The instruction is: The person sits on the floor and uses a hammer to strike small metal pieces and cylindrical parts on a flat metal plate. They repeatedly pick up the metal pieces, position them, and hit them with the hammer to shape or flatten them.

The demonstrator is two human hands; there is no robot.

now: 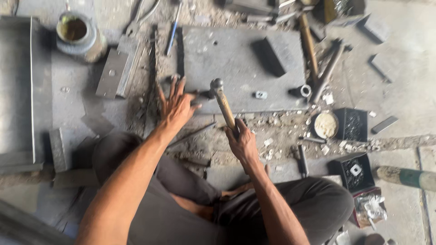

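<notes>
Head view, looking down at a seated person on a workshop floor.

Right hand, centre of frame, is closed in a fist around the wooden handle of a hammer. The handle's long axis runs from the fist up and slightly left; the metal head sits at the upper end, over the lower edge of a flat grey steel plate that fills the upper middle of the frame.

Left hand, just left of the hammer head, has its fingers spread wide and palm down at the plate's lower left corner. The thumb and forefinger side appears to steady a small dark metal piece that lies between this hand and the hammer head; whether it is pinched or only touched, I cannot tell.

So the small piece lies directly under or just beside the hammer head, nearer to the left hand than to the right, and up-frame from both wrists.

Around: a dark block on the plate's upper right, a small nut near its lower edge, a short ring at its right corner, a tin can upper left, a round bowl of pale stuff to the right.
</notes>
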